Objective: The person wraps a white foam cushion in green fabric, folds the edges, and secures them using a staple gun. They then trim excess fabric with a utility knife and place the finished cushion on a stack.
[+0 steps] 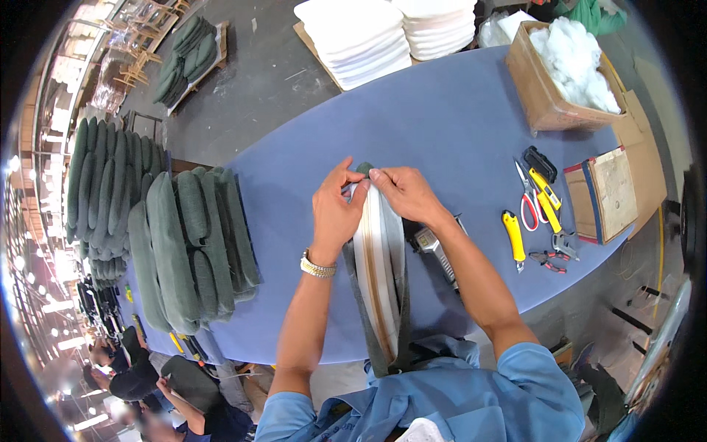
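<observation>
From the head camera I see both hands working the far end of a white foam seat pad backed with a pale wooden board and partly sleeved in dark green fabric (379, 272), which stands on its edge on the blue table (442, 125) and runs from my lap out to the fingertips. My left hand (335, 210) pinches the fabric at the pad's top from the left, thumb and fingers closed on it; my right hand (403, 193) pinches the same green edge from the right, so the two meet over the end of the pad. I judge that standing the pad on edge against my body steadies it, which lets both hands pull the cover along it. A grey staple-gun-like tool (434, 250) lies just beside the pad under my right forearm, near enough to grab. Further right, well apart, lie a yellow utility knife (513, 237), red-handled scissors (527, 200) and small pliers (549, 259), beside an open flat case (605, 195). A cardboard box of white stuffing (567, 70) sits at the far right, and stacks of white foam pads (361, 37) stand beyond the table's far edge. Finished dark green cushions (188, 247) are packed upright at the table's left end. The floor is grey concrete; other people sit working at lower left.
</observation>
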The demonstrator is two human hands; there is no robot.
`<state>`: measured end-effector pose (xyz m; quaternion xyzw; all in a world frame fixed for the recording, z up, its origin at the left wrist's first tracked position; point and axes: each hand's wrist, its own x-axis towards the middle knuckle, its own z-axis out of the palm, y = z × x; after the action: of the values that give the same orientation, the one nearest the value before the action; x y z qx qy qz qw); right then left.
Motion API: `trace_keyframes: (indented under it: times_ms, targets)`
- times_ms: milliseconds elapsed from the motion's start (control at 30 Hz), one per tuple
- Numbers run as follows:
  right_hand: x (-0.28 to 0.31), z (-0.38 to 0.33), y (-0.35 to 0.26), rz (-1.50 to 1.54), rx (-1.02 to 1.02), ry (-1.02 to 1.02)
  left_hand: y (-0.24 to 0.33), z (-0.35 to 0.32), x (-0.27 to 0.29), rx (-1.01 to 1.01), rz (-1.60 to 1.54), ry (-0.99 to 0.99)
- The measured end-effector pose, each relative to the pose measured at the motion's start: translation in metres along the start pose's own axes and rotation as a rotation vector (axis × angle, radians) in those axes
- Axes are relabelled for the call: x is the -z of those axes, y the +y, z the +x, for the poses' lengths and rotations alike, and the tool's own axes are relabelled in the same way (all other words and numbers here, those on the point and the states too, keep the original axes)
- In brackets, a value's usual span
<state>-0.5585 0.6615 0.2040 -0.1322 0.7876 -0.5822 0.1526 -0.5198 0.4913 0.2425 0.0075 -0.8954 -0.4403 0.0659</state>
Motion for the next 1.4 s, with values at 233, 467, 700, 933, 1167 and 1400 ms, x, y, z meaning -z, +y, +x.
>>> trace_keyframes:
  times_ms: [233,467,700,933,1167,1400]
  targets:
    - [0.013,0.007,-0.010,-0.153,0.060,0.030,-0.004,0.010,-0.020,0.062,-0.202,0.012]
    - [0.006,-0.002,-0.019,-0.389,0.165,0.105,-0.032,0.003,-0.060,-0.006,-0.780,0.196]
    - [-0.013,-0.014,-0.033,-0.574,0.287,0.132,-0.027,-0.009,-0.062,0.092,-0.918,0.290]
    - [-0.017,-0.031,-0.049,-0.704,0.276,0.045,-0.028,-0.022,-0.059,0.069,-0.955,0.340]
    - [-0.027,-0.041,-0.056,-0.850,0.229,-0.032,-0.038,-0.037,-0.054,0.046,-0.938,0.365]
    - [-0.026,-0.031,-0.068,-0.840,0.161,-0.118,-0.050,-0.025,-0.026,0.084,-0.848,0.168]
